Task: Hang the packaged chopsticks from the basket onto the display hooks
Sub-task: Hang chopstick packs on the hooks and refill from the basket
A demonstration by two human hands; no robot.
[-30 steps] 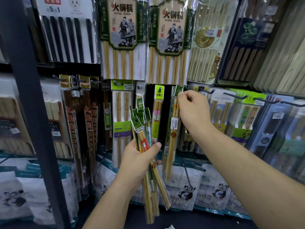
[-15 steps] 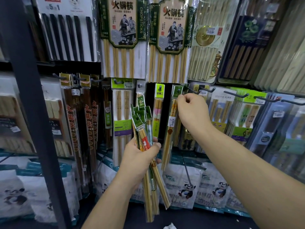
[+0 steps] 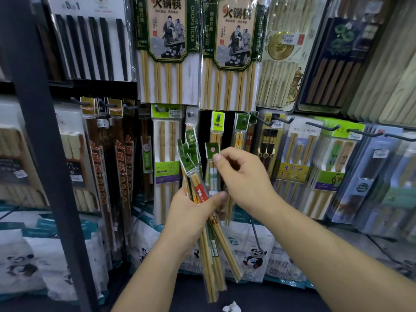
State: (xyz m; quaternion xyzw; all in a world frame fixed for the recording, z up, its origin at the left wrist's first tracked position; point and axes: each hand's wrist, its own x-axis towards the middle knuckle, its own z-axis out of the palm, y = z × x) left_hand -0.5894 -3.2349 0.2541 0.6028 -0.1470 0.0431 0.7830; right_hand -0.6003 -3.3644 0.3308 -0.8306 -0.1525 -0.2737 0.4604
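Observation:
My left hand (image 3: pixel 191 212) grips a bundle of several packaged chopsticks (image 3: pixel 211 251) with green header cards, fanned out at the top. My right hand (image 3: pixel 243 179) pinches the green header card (image 3: pixel 211 150) of one pack at the right of the bundle, thumb on the card. Just above, a green-carded pack (image 3: pixel 240 136) hangs on a display hook (image 3: pixel 244 120) by itself. The basket is not in view.
Chopstick packs fill the wall: large packs (image 3: pixel 167 48) above, dark red ones (image 3: pixel 101 167) at left, a yellow-carded pack (image 3: pixel 218 126) on the neighbouring hook. Empty-ended hooks (image 3: pixel 324 126) jut out at right. A dark shelf post (image 3: pixel 40 140) stands at left. Panda-printed bags (image 3: pixel 252 255) lie below.
My right hand let go of the pack on the hook and came down to the bundle, where it now pinches another pack's header card. My left hand kept its hold.

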